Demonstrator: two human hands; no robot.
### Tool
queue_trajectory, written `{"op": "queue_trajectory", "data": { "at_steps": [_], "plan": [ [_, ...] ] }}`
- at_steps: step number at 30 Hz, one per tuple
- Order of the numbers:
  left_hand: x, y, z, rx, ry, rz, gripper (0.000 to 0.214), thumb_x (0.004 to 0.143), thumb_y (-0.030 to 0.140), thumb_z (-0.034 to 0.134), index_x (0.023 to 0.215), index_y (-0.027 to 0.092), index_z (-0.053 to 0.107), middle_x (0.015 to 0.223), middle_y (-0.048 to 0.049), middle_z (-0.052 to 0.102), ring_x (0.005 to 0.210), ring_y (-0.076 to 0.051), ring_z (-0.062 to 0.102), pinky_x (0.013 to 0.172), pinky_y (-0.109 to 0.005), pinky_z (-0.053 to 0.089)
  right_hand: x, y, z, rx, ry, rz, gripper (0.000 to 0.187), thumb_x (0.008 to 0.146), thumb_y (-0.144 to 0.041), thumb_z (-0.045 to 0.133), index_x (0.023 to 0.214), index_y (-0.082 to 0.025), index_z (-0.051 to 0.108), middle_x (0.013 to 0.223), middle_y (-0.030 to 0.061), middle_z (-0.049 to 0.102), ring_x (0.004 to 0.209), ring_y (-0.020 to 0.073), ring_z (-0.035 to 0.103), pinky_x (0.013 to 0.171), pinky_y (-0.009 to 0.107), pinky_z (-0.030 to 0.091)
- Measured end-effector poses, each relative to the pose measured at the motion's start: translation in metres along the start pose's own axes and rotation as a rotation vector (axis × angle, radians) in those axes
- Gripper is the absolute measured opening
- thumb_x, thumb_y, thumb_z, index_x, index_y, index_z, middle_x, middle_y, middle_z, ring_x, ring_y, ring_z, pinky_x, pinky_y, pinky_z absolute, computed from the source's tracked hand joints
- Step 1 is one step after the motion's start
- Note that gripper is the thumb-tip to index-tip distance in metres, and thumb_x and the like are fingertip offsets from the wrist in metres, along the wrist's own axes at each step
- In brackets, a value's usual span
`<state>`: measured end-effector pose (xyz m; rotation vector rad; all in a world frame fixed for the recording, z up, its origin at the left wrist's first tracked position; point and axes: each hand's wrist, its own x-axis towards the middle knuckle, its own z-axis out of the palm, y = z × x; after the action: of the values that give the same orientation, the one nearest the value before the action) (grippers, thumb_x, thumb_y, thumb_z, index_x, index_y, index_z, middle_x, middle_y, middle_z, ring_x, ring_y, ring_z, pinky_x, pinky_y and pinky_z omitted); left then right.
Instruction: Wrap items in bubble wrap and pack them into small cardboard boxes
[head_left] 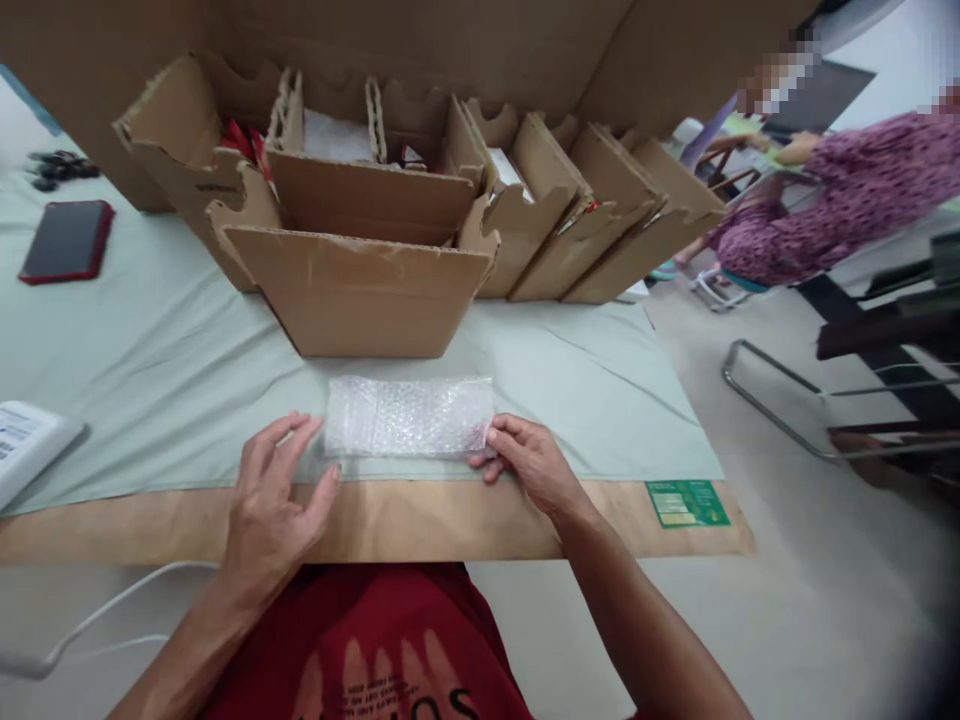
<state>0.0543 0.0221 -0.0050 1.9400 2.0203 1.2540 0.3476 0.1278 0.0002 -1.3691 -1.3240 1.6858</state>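
Note:
A flat, clear bubble-wrap pouch (409, 416) lies lengthwise near the table's front edge. Its right end is pinched by my right hand (529, 460), thumb on top and fingers underneath. Just off the pouch's left end, my left hand (277, 490) hovers with thumb and fingers apart, holding nothing. Whatever the pouch may contain cannot be made out. Directly behind it stands an open cardboard bin (367, 295), whose inside is mostly hidden by its front wall.
More cardboard bins (540, 235) with red and white items stand behind, against a large cardboard panel (420, 45). A dark tablet (67, 240) and a white box (30, 450) lie left. A green card (688, 503) is front right. Another person in purple clothing (847, 190) sits beyond.

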Motion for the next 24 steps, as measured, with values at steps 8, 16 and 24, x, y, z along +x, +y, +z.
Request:
{"op": "queue_trajectory", "data": {
  "at_steps": [8, 16, 24],
  "plan": [
    [0.019, -0.022, 0.024, 0.073, -0.255, 0.013, 0.051, 0.088, 0.049, 0.064, 0.134, 0.026, 0.064, 0.134, -0.0137, 0.065, 0.125, -0.038, 0.06, 0.11, -0.057, 0.044, 0.011, 0.005, -0.02, -0.697, 0.137, -0.512, 0.065, 0.087, -0.018, 0.066, 0.15, -0.032, 0.054, 0.149, 0.0107, 0.057, 0.123, 0.0292, 0.062, 0.101, 0.053, 0.056],
    [0.01, -0.033, 0.034, 0.108, -0.234, 0.072, 0.039, 0.092, 0.05, 0.059, 0.121, 0.028, 0.071, 0.129, -0.0133, 0.07, 0.118, -0.038, 0.063, 0.105, -0.054, 0.045, 0.038, 0.001, -0.01, -1.063, -0.059, -0.627, 0.016, 0.096, -0.014, 0.064, 0.1, -0.02, 0.079, 0.127, 0.0122, 0.073, 0.119, 0.0301, 0.064, 0.098, 0.049, 0.05],
    [0.017, -0.03, 0.01, -0.085, -0.191, -0.156, 0.031, 0.094, 0.053, 0.057, 0.095, 0.027, 0.073, 0.123, -0.0046, 0.074, 0.111, -0.028, 0.07, 0.094, -0.043, 0.058, 0.023, -0.038, -0.006, -0.538, -0.068, -0.499, 0.016, 0.1, -0.024, 0.056, 0.094, -0.02, 0.071, 0.097, 0.0044, 0.077, 0.093, 0.0188, 0.069, 0.091, 0.037, 0.05]
  ]
}}
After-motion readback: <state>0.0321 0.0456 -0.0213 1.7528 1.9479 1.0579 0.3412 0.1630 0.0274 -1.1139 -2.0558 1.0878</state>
